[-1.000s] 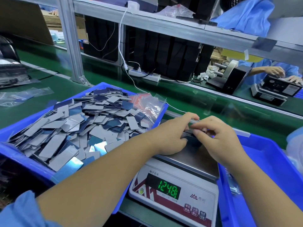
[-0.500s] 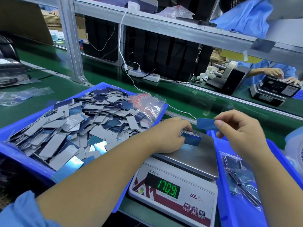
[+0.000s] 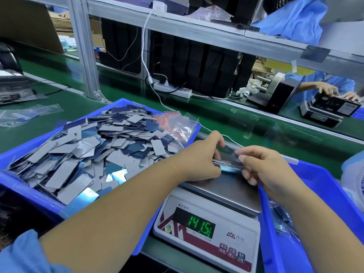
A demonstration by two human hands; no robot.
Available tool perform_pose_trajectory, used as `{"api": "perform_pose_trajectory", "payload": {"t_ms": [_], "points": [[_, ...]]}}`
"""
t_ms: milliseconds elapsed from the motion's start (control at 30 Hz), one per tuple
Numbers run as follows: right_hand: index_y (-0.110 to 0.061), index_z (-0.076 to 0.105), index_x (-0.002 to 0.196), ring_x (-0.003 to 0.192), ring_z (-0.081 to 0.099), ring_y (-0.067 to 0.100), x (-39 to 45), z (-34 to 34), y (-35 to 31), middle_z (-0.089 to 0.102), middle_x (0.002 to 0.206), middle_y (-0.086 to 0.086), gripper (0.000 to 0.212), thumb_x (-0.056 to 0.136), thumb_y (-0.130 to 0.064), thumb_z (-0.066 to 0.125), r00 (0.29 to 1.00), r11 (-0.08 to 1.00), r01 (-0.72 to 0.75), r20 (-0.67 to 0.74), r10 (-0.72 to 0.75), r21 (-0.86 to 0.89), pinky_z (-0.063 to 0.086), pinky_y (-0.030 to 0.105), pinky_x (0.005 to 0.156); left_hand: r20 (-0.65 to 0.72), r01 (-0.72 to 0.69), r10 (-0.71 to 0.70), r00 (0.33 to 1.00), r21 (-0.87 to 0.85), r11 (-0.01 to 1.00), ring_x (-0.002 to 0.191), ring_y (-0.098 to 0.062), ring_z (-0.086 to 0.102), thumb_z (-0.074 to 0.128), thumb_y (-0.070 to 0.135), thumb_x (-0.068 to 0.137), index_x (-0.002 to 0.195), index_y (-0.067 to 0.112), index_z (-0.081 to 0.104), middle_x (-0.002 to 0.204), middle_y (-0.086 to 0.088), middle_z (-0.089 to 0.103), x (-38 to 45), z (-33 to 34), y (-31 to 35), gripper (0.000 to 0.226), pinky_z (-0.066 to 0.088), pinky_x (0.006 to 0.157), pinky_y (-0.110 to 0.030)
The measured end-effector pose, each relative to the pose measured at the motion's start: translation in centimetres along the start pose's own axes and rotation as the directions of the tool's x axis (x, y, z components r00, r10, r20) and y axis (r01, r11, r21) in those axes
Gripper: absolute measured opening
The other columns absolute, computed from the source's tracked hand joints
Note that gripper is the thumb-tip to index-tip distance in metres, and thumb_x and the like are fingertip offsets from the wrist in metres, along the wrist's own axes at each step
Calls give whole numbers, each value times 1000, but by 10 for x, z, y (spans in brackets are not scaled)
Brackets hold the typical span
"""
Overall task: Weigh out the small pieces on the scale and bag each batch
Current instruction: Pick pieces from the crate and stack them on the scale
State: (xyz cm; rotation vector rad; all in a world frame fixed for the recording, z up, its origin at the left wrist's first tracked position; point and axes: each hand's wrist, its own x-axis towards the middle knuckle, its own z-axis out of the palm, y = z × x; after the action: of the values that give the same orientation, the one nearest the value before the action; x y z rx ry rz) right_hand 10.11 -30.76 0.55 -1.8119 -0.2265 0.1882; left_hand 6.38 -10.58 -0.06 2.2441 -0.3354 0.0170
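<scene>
A white digital scale (image 3: 206, 229) with a steel pan (image 3: 230, 192) stands in front of me, and its green display reads 141.5. A thin stack of small flat pieces (image 3: 226, 163) lies at the pan's far edge. My left hand (image 3: 199, 160) grips the stack's left end. My right hand (image 3: 262, 168) pinches its right end. To the left, a blue bin (image 3: 23, 186) is heaped with grey and blue flat pieces (image 3: 94, 152). Small clear bags with red strips (image 3: 175, 125) lie at that bin's far right corner.
A second blue bin (image 3: 319, 194) on the right holds filled bags (image 3: 285, 219). Behind runs a green conveyor belt (image 3: 236, 123) with a white power strip (image 3: 173, 90) and cable. A clear bag (image 3: 25, 115) lies far left. Another person works at a scale (image 3: 325, 111) across the line.
My right hand, which held one blue piece lifted off the stack, has come back down to the stack. The reading dropped from 170.9 to 141.5.
</scene>
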Motion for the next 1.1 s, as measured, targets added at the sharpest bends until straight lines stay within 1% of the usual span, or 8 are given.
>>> {"api": "perform_pose_trajectory", "payload": {"t_ms": [100,267,367,500,633,833,1000,1100], "points": [[-10,72,95,45,46,15,0,1,0,57,60,4,18,96,-1,56,999,997,-40,18,41,-73,34,21,37,-12,0,1,1000,35,999,81,-14,58,65,15,80,118,40,32,96,9,57,-1,-1,1,57,50,70,-27],[-13,73,85,40,40,10,-2,4,-4,48,48,1,25,98,-7,53,998,980,-53,31,60,-194,28,17,38,-4,-59,61,998,212,976,90,-10,53,67,22,87,113,29,66,93,15,54,2,-2,3,27,42,79,-26],[-18,74,87,39,36,10,-5,3,-7,46,42,-5,24,99,-18,53,998,953,62,6,-63,-297,29,17,42,13,-55,53,998,195,979,93,-10,53,66,30,92,106,33,66,98,13,46,3,-1,0,15,39,82,-26],[-33,75,92,48,48,0,-14,3,-11,62,61,-20,9,90,-27,69,958,894,286,125,-258,-346,38,10,49,24,-25,20,1000,221,975,100,-15,51,60,33,96,119,27,62,103,10,42,5,2,0,23,40,88,-31],[-48,66,101,54,46,3,-12,10,-7,58,64,-25,34,81,-23,78,917,695,391,185,-354,-604,38,10,55,1,-5,5,1000,256,967,116,-19,51,57,29,96,137,23,53,122,2,49,4,4,3,41,41,95,-32],[-54,58,88,74,56,-4,-9,11,-5,62,82,-37,35,81,-24,75,927,654,361,177,-331,-665,38,7,61,2,8,-8,1000,70,997,121,-18,46,60,15,89,154,32,23,135,2,42,1,8,10,77,42,101,-33],[-44,66,101,84,58,-9,-9,18,-6,67,92,-32,35,78,-18,73,922,644,368,177,-344,-671,39,3,70,45,-4,9,999,-117,993,124,-14,44,56,2,86,153,32,25,136,1,39,2,14,19,80,38,95,-22],[-37,70,106,86,56,-19,-10,24,-6,61,84,-43,40,76,-11,72,907,659,404,184,-379,-635,38,1,74,73,-20,33,997,-178,984,131,-16,45,49,-6,83,152,32,27,140,-2,35,0,17,24,82,44,100,-26]]}}
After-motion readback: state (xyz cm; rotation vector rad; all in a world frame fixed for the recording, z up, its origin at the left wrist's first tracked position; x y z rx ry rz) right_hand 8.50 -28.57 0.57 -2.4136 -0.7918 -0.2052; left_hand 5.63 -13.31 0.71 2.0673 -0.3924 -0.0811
